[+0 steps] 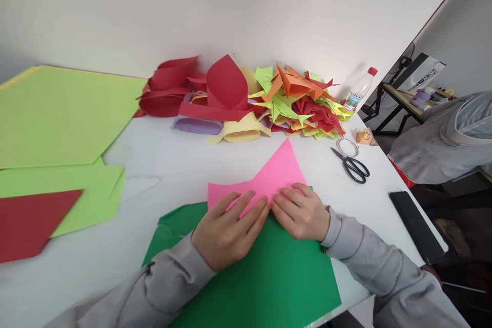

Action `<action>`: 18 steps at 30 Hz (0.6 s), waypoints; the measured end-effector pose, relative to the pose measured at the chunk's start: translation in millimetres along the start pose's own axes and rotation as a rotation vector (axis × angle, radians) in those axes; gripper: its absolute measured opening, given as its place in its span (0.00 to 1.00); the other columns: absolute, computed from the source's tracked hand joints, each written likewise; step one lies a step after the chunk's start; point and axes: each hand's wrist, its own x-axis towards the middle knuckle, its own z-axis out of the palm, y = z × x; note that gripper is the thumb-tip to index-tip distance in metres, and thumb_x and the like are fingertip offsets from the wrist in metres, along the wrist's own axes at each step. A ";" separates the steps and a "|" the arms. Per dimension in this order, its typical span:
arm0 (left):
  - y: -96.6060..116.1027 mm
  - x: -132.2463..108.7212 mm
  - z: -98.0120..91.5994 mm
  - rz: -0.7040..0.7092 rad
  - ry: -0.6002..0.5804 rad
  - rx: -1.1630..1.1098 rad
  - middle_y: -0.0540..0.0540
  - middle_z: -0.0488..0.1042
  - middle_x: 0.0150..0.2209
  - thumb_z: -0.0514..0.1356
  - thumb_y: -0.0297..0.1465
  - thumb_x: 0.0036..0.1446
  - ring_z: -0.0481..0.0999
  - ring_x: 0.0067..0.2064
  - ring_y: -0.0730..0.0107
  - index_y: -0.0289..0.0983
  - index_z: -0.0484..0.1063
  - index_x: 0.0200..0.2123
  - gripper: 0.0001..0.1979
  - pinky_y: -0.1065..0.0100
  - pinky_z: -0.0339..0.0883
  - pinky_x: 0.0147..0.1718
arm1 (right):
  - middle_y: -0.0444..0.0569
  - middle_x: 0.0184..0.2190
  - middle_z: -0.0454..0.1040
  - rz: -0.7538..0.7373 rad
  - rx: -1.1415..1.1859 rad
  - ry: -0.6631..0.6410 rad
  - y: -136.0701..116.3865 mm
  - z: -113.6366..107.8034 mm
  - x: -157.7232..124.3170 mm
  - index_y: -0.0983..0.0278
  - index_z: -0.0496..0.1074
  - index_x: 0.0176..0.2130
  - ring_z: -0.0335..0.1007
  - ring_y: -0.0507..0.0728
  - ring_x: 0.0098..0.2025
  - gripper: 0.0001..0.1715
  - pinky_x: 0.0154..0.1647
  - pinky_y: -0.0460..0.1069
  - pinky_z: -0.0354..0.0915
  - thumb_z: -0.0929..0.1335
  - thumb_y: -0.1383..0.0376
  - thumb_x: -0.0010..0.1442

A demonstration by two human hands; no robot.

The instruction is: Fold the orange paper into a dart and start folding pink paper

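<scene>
A folded sheet of pink paper (274,169) lies partly on a green sheet (269,287) in front of me, with one pointed corner reaching up and away. My left hand (232,230) has its fingers bent over the near left part of the pink paper, pressing on it. At the paper's near right edge, my right hand (302,211) grips with curled fingertips close to the left fingertips. Both thumbs are hidden, as is most of the near fold beneath the fingers.
Red rolled paper shapes (227,84) and a heap of star-like folded papers (300,97) stand along the wall. Scissors (352,165), a tape roll (347,147), a bottle (357,91) and a black phone (417,225) are right. Large lime sheets (61,118) and a red sheet (34,223) lie left. Another person (442,133) is far right.
</scene>
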 end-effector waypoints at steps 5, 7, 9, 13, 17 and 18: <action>3.9 -1.2 3.3 -0.094 -0.097 0.011 0.42 0.80 0.44 0.52 0.24 0.62 0.77 0.42 0.52 0.34 0.77 0.40 0.13 0.52 0.66 0.41 | 0.52 0.29 0.76 -0.001 -0.013 -0.001 -7.5 1.1 0.2 0.69 0.74 0.31 0.70 0.56 0.35 0.11 0.38 0.54 0.66 0.63 0.74 0.60; 6.7 -3.5 5.8 -0.088 -0.118 0.005 0.40 0.79 0.45 0.50 0.24 0.62 0.77 0.43 0.52 0.33 0.76 0.42 0.14 0.52 0.66 0.42 | 0.51 0.27 0.74 0.012 -0.003 0.004 -10.1 1.4 1.4 0.69 0.73 0.29 0.69 0.56 0.33 0.11 0.38 0.54 0.66 0.63 0.74 0.59; 9.1 -6.4 7.7 -0.055 -0.073 -0.018 0.39 0.79 0.44 0.48 0.23 0.62 0.76 0.43 0.53 0.32 0.76 0.41 0.16 0.52 0.66 0.43 | 0.50 0.25 0.74 0.011 0.019 0.010 -11.7 1.1 2.9 0.68 0.72 0.27 0.68 0.55 0.32 0.11 0.38 0.54 0.67 0.63 0.74 0.58; 9.5 -8.3 7.1 0.020 -0.050 -0.053 0.39 0.79 0.42 0.49 0.23 0.61 0.76 0.43 0.53 0.31 0.77 0.39 0.16 0.52 0.66 0.44 | 0.50 0.24 0.72 -0.004 0.032 0.021 -13.3 -1.0 4.9 0.68 0.71 0.25 0.67 0.55 0.31 0.11 0.39 0.55 0.67 0.63 0.74 0.56; 6.0 -4.7 4.2 0.038 -0.057 -0.046 0.39 0.79 0.42 0.54 0.24 0.59 0.76 0.44 0.52 0.33 0.77 0.36 0.11 0.52 0.66 0.43 | 0.49 0.25 0.72 0.003 0.009 0.005 -13.2 -3.2 5.0 0.66 0.71 0.25 0.66 0.55 0.30 0.13 0.40 0.55 0.66 0.63 0.74 0.57; 4.8 -3.7 3.8 0.035 -0.046 -0.042 0.40 0.79 0.42 0.55 0.25 0.59 0.76 0.43 0.52 0.34 0.77 0.36 0.10 0.52 0.66 0.42 | 0.50 0.26 0.73 0.007 0.008 0.004 -12.6 -3.8 4.5 0.66 0.71 0.24 0.66 0.55 0.31 0.13 0.41 0.55 0.66 0.63 0.74 0.58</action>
